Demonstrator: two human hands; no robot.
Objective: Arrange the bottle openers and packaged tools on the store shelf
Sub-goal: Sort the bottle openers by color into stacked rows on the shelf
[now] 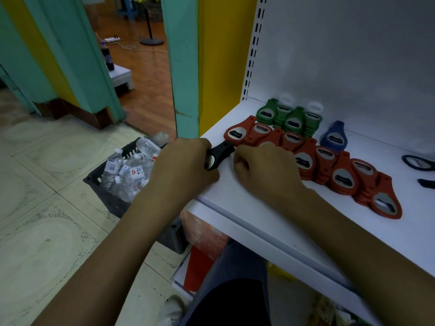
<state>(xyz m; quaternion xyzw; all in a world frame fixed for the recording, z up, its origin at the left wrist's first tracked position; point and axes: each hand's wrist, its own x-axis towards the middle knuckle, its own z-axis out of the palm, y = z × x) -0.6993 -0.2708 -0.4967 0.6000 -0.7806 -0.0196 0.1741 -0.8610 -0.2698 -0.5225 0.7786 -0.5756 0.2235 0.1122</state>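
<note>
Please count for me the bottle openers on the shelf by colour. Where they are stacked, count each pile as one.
Red piles: 9, one partly under a hand
Green piles: 4
Blue pile: 1
Black opener, gripped by the left hand: 1
Dark openers, cut off at the right edge: 2
Total: 17

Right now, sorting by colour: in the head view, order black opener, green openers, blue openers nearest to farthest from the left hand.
1. black opener, gripped in the left hand.
2. green openers, at the back.
3. blue openers, farther right.
</note>
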